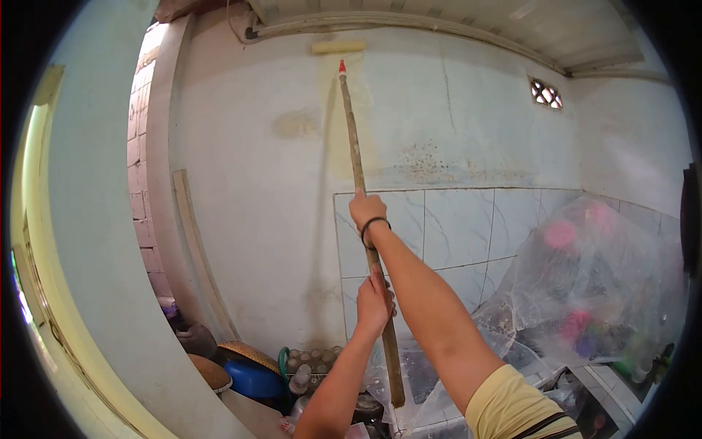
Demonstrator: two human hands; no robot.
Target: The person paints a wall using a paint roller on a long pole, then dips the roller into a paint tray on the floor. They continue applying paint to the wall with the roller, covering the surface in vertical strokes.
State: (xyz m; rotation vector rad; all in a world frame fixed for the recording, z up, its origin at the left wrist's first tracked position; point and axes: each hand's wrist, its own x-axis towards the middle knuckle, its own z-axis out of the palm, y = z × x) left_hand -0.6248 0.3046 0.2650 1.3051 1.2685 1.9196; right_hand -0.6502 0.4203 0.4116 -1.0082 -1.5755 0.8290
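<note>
A paint roller (338, 47) with a cream sleeve rests against the white wall (248, 183) high up, near the ceiling. Its red handle end joins a long wooden pole (354, 139) that slants down toward me. Around the middle of the pole my right hand (368, 212) is closed, with a dark band at the wrist. Lower down, my left hand (374, 304) also wraps the pole, whose bottom end sticks out below. A pale yellow strip of paint (338, 117) runs down the wall under the roller.
White tiles (457, 227) cover the lower wall. Clear plastic sheeting (541, 278) drapes over items at the right. A blue basin (252, 377), a rack of glass jars (314, 362) and other household things crowd the floor. A wooden plank (201, 249) leans at the left.
</note>
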